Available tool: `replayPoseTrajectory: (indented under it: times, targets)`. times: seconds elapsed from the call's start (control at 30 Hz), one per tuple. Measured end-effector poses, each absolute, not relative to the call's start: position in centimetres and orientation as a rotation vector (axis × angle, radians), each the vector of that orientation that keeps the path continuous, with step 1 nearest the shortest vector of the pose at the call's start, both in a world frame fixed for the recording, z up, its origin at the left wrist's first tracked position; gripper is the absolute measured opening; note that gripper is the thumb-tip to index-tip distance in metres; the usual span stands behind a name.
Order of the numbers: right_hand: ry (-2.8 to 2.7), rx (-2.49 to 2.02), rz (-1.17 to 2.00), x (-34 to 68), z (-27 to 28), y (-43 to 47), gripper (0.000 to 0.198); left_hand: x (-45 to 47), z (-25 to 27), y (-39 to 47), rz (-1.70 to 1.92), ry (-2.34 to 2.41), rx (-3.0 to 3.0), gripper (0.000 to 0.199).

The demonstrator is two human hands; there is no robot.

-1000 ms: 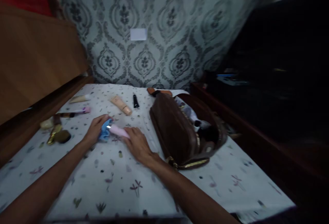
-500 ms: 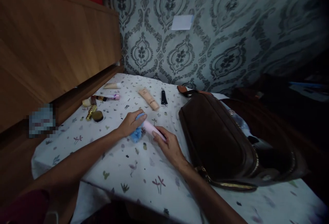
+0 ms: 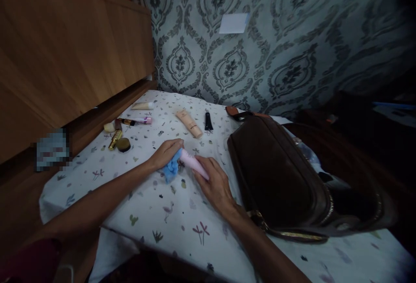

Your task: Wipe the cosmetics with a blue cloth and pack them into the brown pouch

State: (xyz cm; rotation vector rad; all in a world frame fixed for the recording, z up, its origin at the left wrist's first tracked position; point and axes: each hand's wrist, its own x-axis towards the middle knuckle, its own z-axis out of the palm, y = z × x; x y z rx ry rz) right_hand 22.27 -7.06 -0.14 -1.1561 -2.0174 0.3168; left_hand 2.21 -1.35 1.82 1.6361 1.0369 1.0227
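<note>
My right hand is wrapped round the lower end of a pink tube, which slants up toward the left. With fingers closed, my left hand grips a crumpled blue cloth against the tube's upper end. The cloth hangs down below my left fingers. Just beyond my hands lies a beige cosmetic tube on the patterned tablecloth. A small black tube is to its right.
A large brown leather bag takes up the right side, partly unzipped. At the left are a round gold-lidded jar, a gold lipstick, a pink-capped tube and a pale tube. A wooden drawer front borders the left.
My left hand and the blue cloth have shifted slightly on the tube's upper end, baring more of it. My right hand keeps its hold, its fingers lying further over the tube.
</note>
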Motion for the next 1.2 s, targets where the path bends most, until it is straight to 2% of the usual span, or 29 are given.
replayPoseTrajectory:
  times: [0.4, 0.7, 0.93, 1.07, 1.2]
  targets:
    - [-1.911, -1.193, 0.773, 22.6, 1.5, -7.3, 0.035, 1.7, 1.8, -1.4, 1.029, 0.957, 1.79, 0.043]
    - [-1.814, -1.148, 0.967, 22.7, 1.9, -7.0, 0.041, 1.6, 2.0, -1.7, 1.105, 0.963, 1.843, 0.038]
    - [-1.728, -1.154, 1.348, 23.2, 2.5, -6.3, 0.047, 1.6, 2.4, -2.0, 1.175, 0.979, 1.878, 0.037]
    - [-1.667, -1.143, 1.337, 23.0, 2.2, -6.4, 0.041, 1.5, 2.5, -1.9, 1.148, 0.993, 1.879, 0.04]
    - [-1.712, -1.196, 1.091, 22.8, 1.4, -6.5, 0.034, 1.5, 2.6, -1.7, 1.097, 0.995, 1.871, 0.041]
